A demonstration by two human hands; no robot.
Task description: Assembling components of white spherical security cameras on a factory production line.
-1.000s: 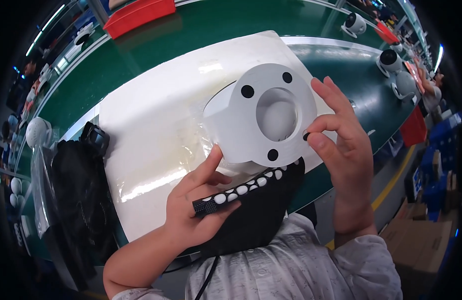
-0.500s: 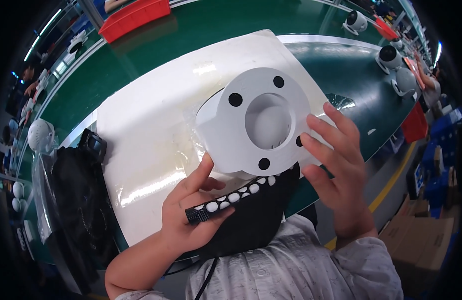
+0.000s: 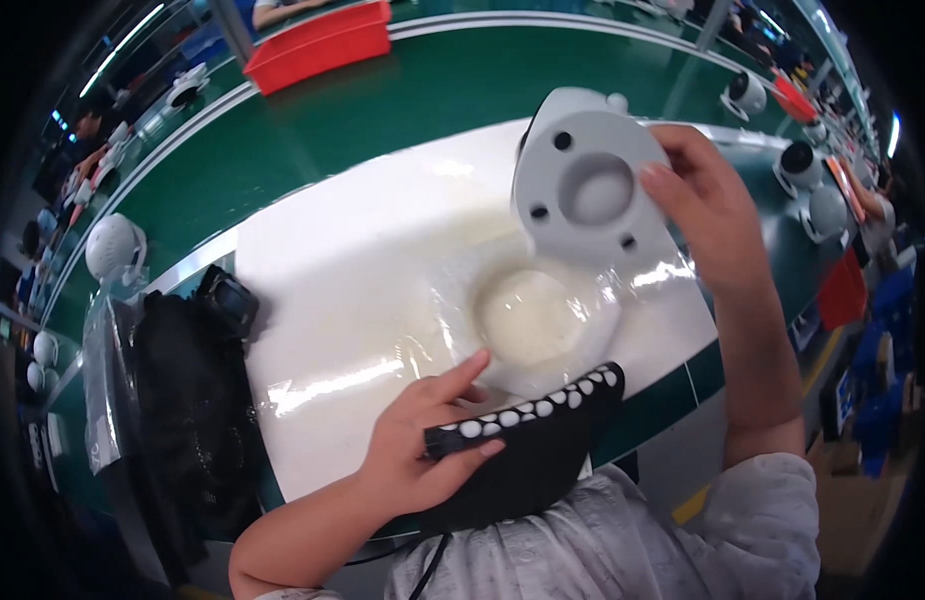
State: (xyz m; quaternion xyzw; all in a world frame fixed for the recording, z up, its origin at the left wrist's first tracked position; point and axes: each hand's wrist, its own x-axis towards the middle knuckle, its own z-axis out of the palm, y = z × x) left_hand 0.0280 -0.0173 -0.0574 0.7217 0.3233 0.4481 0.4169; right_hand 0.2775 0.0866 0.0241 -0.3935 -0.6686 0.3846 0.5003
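My right hand point(image 3: 704, 205) grips the right edge of a white device point(image 3: 607, 225) with a broad base, raised over the far right of a white board point(image 3: 322, 250). Its underside faces me, showing a round hollow and several small dark pads; motion blurs it a little. Below it, clear plastic film point(image 3: 452, 310) lies on the board around a pale round patch point(image 3: 530, 318). Nearer to me, my left hand point(image 3: 417, 440) is closed on a flat black piece point(image 3: 522, 478) edged with a white-spotted band point(image 3: 527, 410). Its index finger points outward, toward the film.
A black bag-like bundle point(image 3: 192, 400) and a small black camera-like box point(image 3: 229, 302) lie left of the board. Beyond stand a white perforated device point(image 3: 114, 247) and a red bin point(image 3: 317, 45) on the green table point(image 3: 462, 75). More white devices point(image 3: 800, 165) stand at the right.
My right hand has taken hold of the white device and lifted it away from me, tilting it and uncovering the film and round patch. My left hand keeps the black piece. The view has shifted slightly.
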